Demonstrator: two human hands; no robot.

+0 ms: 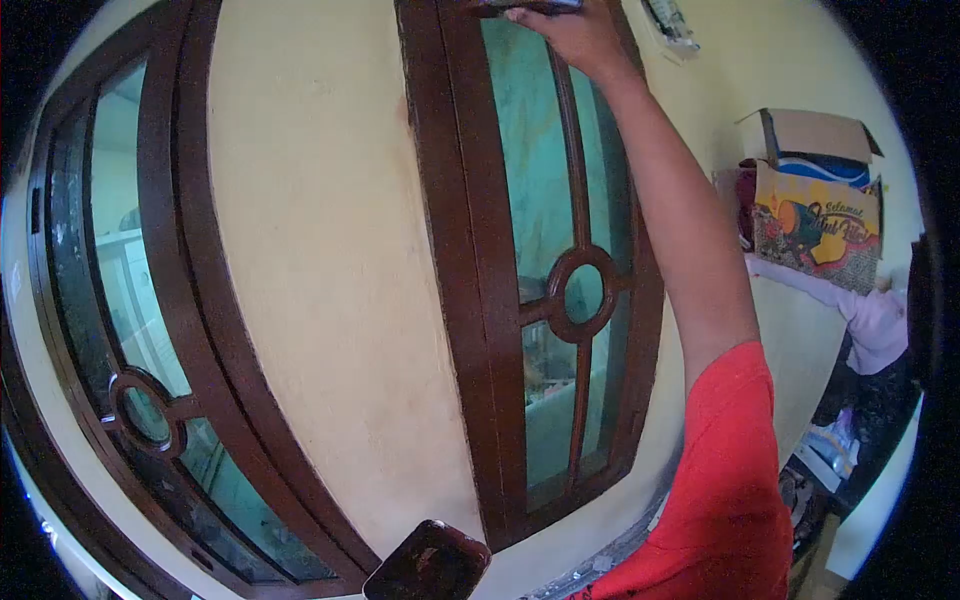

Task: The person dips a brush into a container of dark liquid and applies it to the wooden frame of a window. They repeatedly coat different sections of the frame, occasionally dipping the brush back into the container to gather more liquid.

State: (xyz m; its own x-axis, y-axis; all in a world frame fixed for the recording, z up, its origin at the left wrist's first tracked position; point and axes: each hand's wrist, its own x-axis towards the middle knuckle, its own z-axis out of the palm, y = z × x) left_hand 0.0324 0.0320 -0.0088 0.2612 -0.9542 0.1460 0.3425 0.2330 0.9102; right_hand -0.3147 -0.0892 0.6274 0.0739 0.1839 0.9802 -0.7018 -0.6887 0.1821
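Observation:
My right arm in a red sleeve reaches up to the top of the brown-framed window (465,300). My right hand (585,40) is at the upper frame, its fingers closed around a dark flat object (545,4) with a pale, shiny edge. The view's top edge cuts this object off, so its kind does not show. Low in the middle is a dark brown, shallow, round-cornered container (430,565) with brown smears inside. My left hand is out of view, and what supports the container is hidden.
Another brown-framed window (215,400) stands to the left, beyond a cream wall strip (320,230). On the right are a printed cardboard box (820,225), an open box (815,135) and a pale purple cloth (875,325). A small fixture (672,25) hangs upper right.

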